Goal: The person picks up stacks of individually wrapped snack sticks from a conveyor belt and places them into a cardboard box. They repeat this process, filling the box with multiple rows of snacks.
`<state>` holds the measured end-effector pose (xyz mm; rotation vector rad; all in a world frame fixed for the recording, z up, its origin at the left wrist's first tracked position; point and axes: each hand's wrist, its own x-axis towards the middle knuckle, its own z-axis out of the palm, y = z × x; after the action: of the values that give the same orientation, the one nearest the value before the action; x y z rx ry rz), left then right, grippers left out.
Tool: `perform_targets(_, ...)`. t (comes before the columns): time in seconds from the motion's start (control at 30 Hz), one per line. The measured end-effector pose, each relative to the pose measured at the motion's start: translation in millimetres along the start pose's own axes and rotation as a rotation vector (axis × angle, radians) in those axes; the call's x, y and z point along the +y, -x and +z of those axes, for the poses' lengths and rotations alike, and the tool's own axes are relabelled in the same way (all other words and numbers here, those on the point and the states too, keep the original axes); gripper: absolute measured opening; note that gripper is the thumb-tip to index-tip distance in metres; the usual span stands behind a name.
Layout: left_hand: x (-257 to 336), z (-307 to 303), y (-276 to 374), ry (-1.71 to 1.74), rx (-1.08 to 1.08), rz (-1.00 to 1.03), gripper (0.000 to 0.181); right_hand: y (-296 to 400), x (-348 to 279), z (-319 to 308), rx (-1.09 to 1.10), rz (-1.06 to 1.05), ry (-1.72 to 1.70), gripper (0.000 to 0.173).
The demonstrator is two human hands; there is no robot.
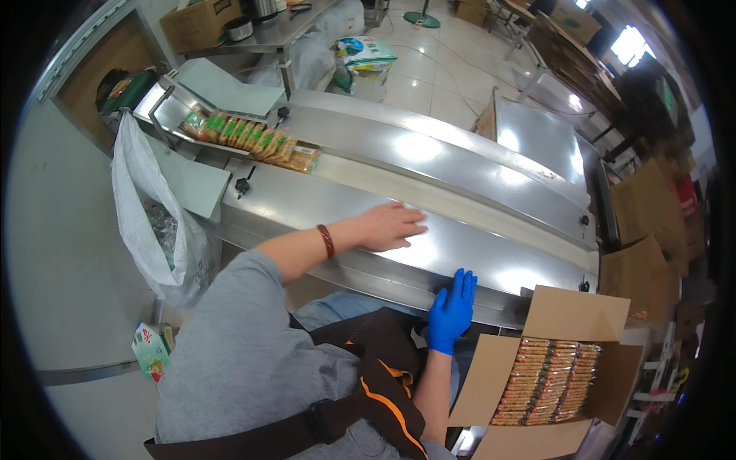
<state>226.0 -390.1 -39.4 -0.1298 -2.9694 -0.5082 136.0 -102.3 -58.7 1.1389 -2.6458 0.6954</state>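
My bare left hand (pixel 394 226), with a dark red bracelet at the wrist, is over the near stainless steel panel (pixel 322 198) of a conveyor, fingers spread and holding nothing. Whether it touches the metal I cannot tell. Farther right, my right hand (pixel 451 313) in a blue glove lies flat against the conveyor's near edge, fingers straight and thumb out, with nothing in it. A row of wrapped food packs (pixel 247 135) leans together at the left end of the pale belt (pixel 402 190). Beside my right arm, an open cardboard box (pixel 486 374) holds stacked wrapped packs (pixel 549 382).
A white woven sack (pixel 135 230) with crumpled plastic hangs at the conveyor's left end. Black knobs (pixel 242 185) stick up from the panels. More cardboard boxes (pixel 647 201) stand to the right. Behind, a metal table (pixel 276 37) and a printed bag (pixel 365 54) stand on the tiled floor.
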Motion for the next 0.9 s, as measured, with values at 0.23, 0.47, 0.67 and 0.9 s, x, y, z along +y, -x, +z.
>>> perform_targets(0.23, -161, -123, 138, -0.432, 0.587, -0.768, 0.054, -5, -11, -9, -0.034, 0.042, -0.034, 0.059)
perform_targets(0.47, -254, -175, 272, -0.253, 0.486, -1.744, 0.076, -17, 0, -6, -0.001, 0.062, -0.129, 0.049)
perform_targets(0.67, -281, -186, 294, 0.131, 0.367, -1.36, 0.074, -97, -13, 17, -0.014, -0.002, -0.126, 0.052)
perform_targets(0.9, -182, -132, 150, 0.964, 0.281, -1.009, 0.042, -185, 11, 51, -0.352, 0.105, 0.412, 0.063)
